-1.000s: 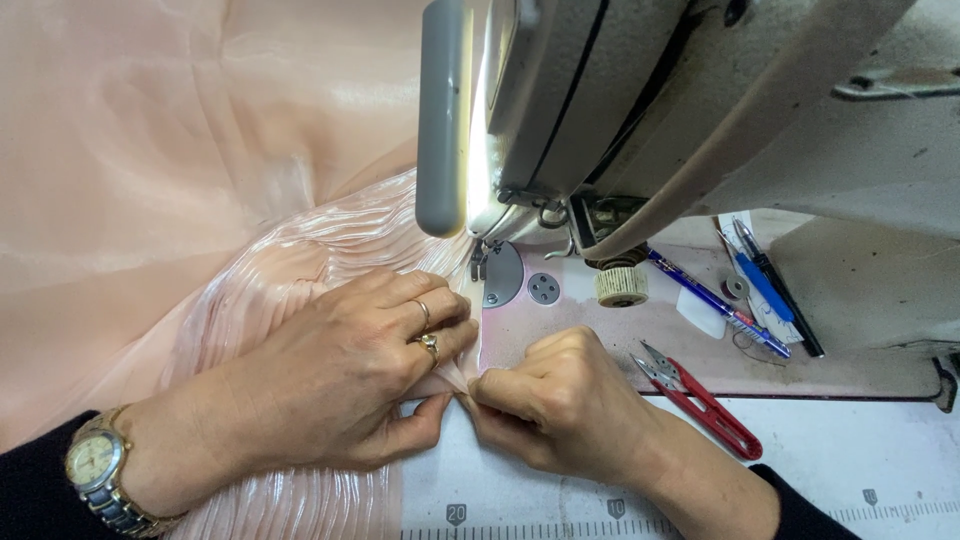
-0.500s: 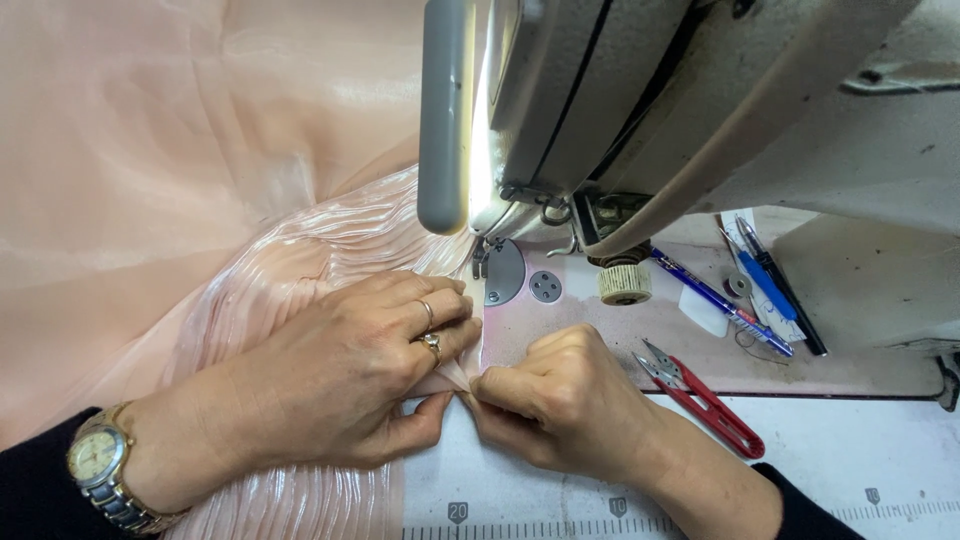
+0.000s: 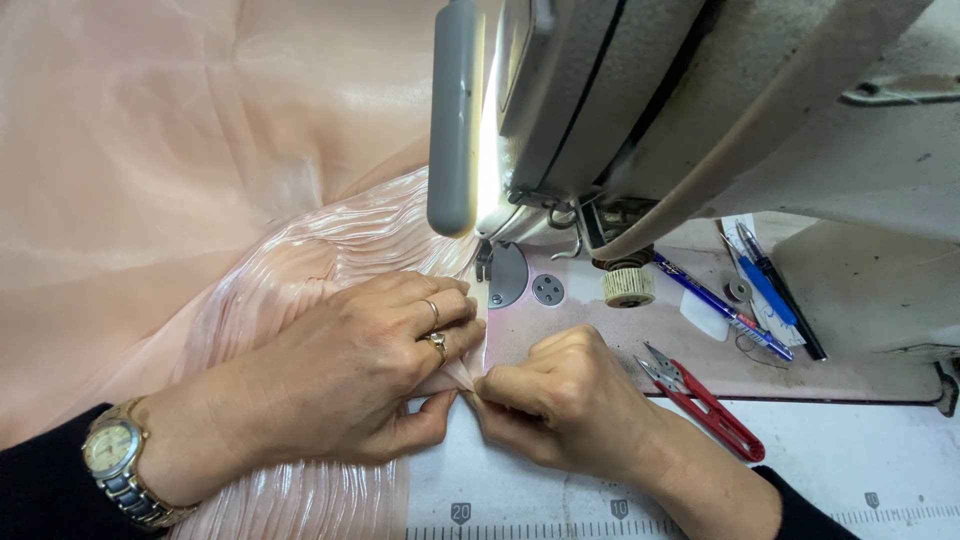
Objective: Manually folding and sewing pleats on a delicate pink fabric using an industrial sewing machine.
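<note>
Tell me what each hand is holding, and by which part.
Both hands, left hand and right hand, pinch the pink pleated fabric at its edge, just before the sewing machine's needle plate.

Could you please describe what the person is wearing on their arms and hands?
Both arms are in dark, black-looking sleeves. The left sleeve ends at the wrist, where a gold and silver metal wristwatch with a pale round dial sits. The left hand carries two rings, one thin and plain, one gold with a raised top. The right hand shows no jewellery; its sleeve ends further up the forearm.
</note>
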